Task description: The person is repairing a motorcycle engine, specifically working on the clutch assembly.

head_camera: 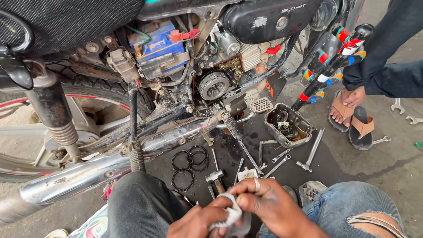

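My left hand (196,222) and my right hand (269,205) meet at the bottom centre, both closed on a dirty white rag (229,213) wrapped around a small part that stays hidden. My right hand wears a ring. Just beyond my hands lie black clutch plates (189,165), a hammer (215,177) and several spanners (277,161) on the oily floor. Above them the motorcycle's exposed clutch (213,84) shows in the open engine side.
The chrome exhaust (88,174) runs along the left. A metal tray of parts (288,125) sits right of the engine. Another person squats at the upper right, a hand (354,97) on their sandalled feet. Spanners (405,112) lie at the far right.
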